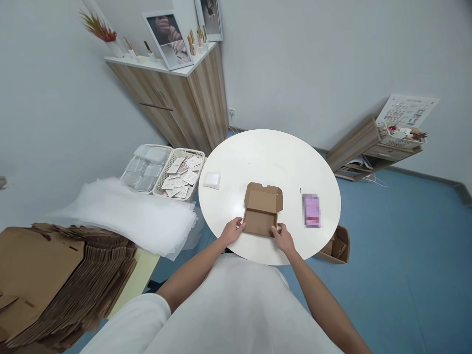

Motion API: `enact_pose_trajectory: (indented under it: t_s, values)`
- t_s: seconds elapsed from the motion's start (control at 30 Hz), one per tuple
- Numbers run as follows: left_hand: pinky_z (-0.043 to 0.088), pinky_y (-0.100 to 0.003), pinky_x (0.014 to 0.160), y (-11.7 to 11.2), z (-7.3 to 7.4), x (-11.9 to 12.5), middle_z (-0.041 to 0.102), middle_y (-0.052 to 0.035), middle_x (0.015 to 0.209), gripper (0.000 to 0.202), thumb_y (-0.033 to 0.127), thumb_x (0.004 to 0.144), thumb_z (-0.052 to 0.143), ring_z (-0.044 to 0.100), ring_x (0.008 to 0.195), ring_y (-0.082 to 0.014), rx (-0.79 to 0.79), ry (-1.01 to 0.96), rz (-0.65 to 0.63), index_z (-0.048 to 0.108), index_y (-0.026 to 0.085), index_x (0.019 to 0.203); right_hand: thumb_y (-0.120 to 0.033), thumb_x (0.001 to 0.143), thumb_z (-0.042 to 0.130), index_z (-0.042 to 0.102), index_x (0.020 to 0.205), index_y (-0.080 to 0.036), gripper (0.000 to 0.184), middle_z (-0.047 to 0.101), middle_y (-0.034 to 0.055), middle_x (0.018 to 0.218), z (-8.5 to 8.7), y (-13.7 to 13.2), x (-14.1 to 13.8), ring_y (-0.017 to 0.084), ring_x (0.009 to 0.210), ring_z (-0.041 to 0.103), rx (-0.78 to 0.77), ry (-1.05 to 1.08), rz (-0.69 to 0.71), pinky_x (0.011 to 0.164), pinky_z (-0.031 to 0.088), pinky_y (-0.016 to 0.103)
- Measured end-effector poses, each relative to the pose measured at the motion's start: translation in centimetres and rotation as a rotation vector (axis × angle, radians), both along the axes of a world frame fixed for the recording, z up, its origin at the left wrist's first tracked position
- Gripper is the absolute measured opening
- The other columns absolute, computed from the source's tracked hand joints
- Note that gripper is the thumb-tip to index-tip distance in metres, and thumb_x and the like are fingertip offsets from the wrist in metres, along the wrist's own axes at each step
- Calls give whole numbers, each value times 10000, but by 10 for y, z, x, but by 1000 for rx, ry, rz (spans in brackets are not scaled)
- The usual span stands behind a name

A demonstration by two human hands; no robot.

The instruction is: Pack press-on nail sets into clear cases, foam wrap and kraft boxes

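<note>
While its lid (263, 199) stands open, the left hand (231, 232) and right hand (284, 239) pinch the cardboard mailer box (260, 222), apparently steadying it.

Place: you stand in what looks like a small packing room with an office-like finish.
Worktop (273, 157): round and white, with an open cardboard box (261, 221) before you.
Supplies: to your left, stacked flat cardboard (70, 280), white sheets (136, 214) and a basket (201, 169) of printed cards (180, 178).
Cabinet (188, 105): wood-grain, topped with framed pictures (167, 39).
Floor (391, 255): plain blue.
</note>
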State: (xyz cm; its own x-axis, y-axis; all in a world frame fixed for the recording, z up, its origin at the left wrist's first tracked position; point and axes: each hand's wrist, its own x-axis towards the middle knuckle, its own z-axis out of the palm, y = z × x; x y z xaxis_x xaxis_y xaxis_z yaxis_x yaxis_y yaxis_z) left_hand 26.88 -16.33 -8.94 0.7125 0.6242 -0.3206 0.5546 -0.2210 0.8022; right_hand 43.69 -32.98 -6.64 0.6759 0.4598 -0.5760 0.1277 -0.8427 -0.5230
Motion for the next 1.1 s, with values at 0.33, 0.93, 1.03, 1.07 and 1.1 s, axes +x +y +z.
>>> enact_pose_trajectory:
  t_s: [0.33, 0.93, 1.03, 1.07, 1.1]
  values:
    - [504, -221, 570, -3, -7, 12, 601, -63, 965, 274, 245, 781, 481, 589, 521, -67, -229, -50, 155, 523, 163, 1039, -486, 714, 480, 424, 1127, -228, 490, 496, 58, 1099, 1, -1, -10, 98, 591, 561, 426, 342, -380, 542, 501, 248]
    - [486, -290, 765, 4, -9, 52, 577, -93, 1094, 331, 240, 776, 501, 609, 826, -143, -209, -79, 167, 517, 144, 1092, -466, 767, 415, 383, 1157, -233, 455, 471, 60, 1155, -4, 3, 31, 145, 813, 574, 514, 377, -342, 677, 491, 267]
    - [477, -295, 771, 3, -7, 49, 576, -111, 1082, 362, 280, 785, 493, 611, 816, -143, -199, -31, 245, 494, 130, 1115, -499, 753, 404, 366, 1174, -235, 499, 444, 68, 1179, -6, -3, 31, 143, 782, 563, 460, 335, -331, 642, 478, 265]
    - [477, -292, 767, 3, -7, 47, 578, -112, 1073, 362, 288, 792, 481, 611, 808, -141, -200, -23, 268, 491, 128, 1116, -507, 748, 401, 367, 1174, -230, 509, 436, 72, 1186, -6, -5, 31, 144, 784, 554, 442, 285, -324, 640, 471, 265]
    - [479, -289, 759, 3, -6, 44, 578, -112, 1067, 356, 296, 799, 468, 612, 803, -139, -202, -17, 288, 490, 127, 1112, -508, 745, 400, 366, 1175, -223, 517, 430, 78, 1189, -5, -8, 31, 146, 794, 542, 428, 218, -316, 647, 463, 266]
